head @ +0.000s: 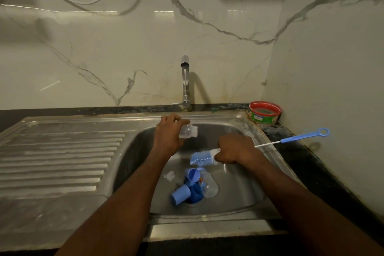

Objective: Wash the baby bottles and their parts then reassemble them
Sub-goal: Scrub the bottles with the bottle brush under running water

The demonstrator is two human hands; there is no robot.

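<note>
Blue caps [180, 194] and a clear bottle [210, 188] lie unassembled in the sink [239, 185]; beyond, the right hand [233, 148] grips the brush [204, 157], the left hand [169, 131] pinches a clear teat [188, 131] under the tap [185, 81]. Washing seems midway.

The sink [245, 197] sits to the right of the draining board [62, 151]. The tap [185, 81] stands behind the sink. The left hand [168, 133] holds a teat [188, 131] under the tap. To its right, the right hand [232, 148] holds a brush [204, 157]. Below them, bottle parts [192, 187] lie in the sink. A tub [265, 112] sits at the back right corner.
</note>
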